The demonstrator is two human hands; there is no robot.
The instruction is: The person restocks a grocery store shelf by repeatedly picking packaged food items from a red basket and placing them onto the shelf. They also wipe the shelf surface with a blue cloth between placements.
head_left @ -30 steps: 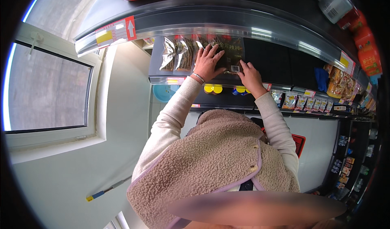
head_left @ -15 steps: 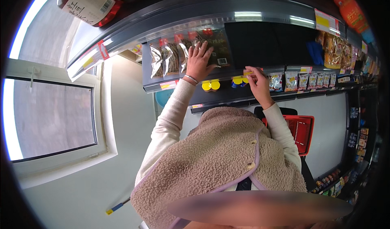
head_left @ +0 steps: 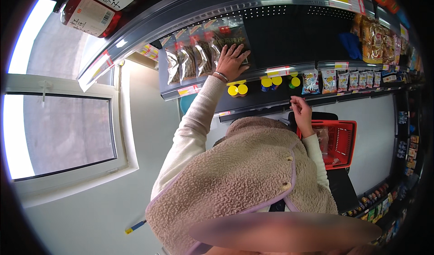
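Right hand [head_left: 302, 110] dropped from shelf [head_left: 289, 69].

A row of clear snack packets [head_left: 199, 56] with red tops and dark, brownish contents stood upright along the front of a grey shelf [head_left: 181, 92] in the upper middle of the frame. They were packed side by side, fanned slightly by the lens. The rightmost packet [head_left: 228, 40] was darker, and the left hand [head_left: 231, 61] lay flat on its face, fingers spread. The other packets sat just left of it, untouched.
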